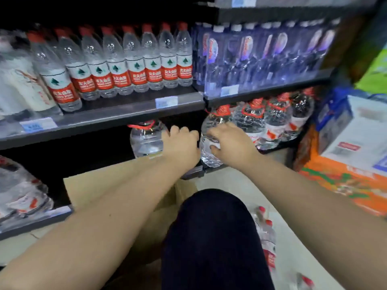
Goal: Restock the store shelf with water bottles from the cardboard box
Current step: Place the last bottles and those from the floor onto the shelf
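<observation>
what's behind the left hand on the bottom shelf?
Behind the left hand stands a large water jug with a red handle, on the bottom shelf. The hand and forearm cover the jug's right side and base. Further back the shelf is dark; nothing discernible.

Single view, head-worn wide-angle camera. Looks forward and down from a low position close to the store shelf (pixel 134 114), whose front edge crosses the frame on a slant, lower at left. Both forearms enter from the bottom corners and converge near frame centre at the lower shelf opening. Wearer's dark-clad knee (pixel 211 237) fills the bottom centre, very near the lens. Floor (pixel 293 248) visible at lower right. Frame edges are blurred and bowed. No second view, so no overlap.
</observation>
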Demonstrator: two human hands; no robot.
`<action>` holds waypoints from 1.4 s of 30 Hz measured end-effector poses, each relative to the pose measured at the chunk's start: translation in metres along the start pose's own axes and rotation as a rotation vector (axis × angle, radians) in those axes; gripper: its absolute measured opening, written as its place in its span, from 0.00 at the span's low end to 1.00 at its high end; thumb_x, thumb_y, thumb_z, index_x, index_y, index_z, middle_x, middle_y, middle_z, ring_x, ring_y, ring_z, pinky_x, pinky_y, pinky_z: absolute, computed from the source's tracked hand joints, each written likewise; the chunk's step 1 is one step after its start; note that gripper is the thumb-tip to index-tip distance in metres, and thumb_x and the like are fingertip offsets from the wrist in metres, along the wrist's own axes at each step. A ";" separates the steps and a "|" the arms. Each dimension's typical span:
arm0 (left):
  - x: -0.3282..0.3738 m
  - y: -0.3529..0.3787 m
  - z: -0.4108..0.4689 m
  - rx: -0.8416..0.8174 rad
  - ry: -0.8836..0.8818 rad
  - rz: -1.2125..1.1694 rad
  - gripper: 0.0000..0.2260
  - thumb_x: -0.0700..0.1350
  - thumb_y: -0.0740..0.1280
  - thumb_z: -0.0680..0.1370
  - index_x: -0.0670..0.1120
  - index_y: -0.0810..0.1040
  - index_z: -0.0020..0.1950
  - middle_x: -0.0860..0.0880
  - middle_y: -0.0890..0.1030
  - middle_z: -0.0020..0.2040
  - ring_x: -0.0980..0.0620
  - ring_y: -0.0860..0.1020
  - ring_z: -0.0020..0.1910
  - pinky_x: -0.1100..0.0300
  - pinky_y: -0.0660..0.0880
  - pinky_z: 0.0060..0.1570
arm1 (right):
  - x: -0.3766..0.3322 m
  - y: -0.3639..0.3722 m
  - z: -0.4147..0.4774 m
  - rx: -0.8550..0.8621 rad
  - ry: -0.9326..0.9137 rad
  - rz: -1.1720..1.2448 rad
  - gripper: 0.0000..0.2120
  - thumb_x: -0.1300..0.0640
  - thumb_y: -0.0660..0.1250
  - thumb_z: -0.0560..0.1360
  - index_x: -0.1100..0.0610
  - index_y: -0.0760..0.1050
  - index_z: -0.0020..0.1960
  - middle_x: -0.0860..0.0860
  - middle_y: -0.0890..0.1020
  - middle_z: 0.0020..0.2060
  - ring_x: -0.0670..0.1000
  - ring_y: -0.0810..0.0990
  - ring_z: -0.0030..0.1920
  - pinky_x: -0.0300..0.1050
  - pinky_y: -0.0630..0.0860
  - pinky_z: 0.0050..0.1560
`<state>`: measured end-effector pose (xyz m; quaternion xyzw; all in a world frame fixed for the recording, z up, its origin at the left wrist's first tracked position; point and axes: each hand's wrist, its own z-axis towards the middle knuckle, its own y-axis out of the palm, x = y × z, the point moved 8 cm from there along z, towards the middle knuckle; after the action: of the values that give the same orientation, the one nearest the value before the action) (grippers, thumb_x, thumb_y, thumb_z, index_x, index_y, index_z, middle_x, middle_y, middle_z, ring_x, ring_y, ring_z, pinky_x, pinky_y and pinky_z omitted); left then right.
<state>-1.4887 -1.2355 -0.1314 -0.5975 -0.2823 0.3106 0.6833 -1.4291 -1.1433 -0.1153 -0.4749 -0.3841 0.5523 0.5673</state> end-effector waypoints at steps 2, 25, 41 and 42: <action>0.053 0.008 0.006 -0.038 0.079 0.008 0.17 0.51 0.63 0.76 0.50 0.74 0.63 0.46 0.75 0.60 0.42 0.68 0.62 0.46 0.64 0.60 | 0.038 -0.001 -0.036 -0.018 0.064 -0.013 0.15 0.58 0.66 0.73 0.57 0.76 0.59 0.55 0.79 0.53 0.59 0.73 0.57 0.51 0.69 0.54; 0.289 0.299 -0.051 -0.753 -0.003 -0.087 0.21 0.49 0.68 0.74 0.52 0.70 0.67 0.46 0.71 0.64 0.43 0.68 0.65 0.50 0.67 0.59 | 0.232 0.212 -0.311 -0.276 0.936 0.382 0.17 0.54 0.66 0.74 0.55 0.74 0.62 0.54 0.79 0.56 0.58 0.73 0.58 0.49 0.72 0.54; 0.254 0.474 -0.053 -0.944 -0.286 -0.355 0.31 0.46 0.78 0.65 0.49 0.69 0.63 0.47 0.77 0.56 0.43 0.78 0.54 0.55 0.76 0.47 | 0.222 0.403 -0.389 -0.370 1.644 0.743 0.31 0.44 0.71 0.69 0.57 0.67 0.65 0.57 0.75 0.58 0.61 0.74 0.59 0.52 0.71 0.60; 0.250 0.482 -0.058 -0.948 -0.305 -0.394 0.31 0.47 0.80 0.63 0.49 0.69 0.62 0.48 0.78 0.55 0.44 0.79 0.51 0.55 0.77 0.46 | 0.217 0.411 -0.395 -0.372 1.691 0.757 0.32 0.44 0.72 0.68 0.58 0.67 0.66 0.57 0.75 0.58 0.61 0.75 0.60 0.52 0.71 0.60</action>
<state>-1.3250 -1.0376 -0.6135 -0.7243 -0.5946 0.0980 0.3350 -1.1370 -0.9982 -0.6307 -0.8940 0.2524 0.1022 0.3558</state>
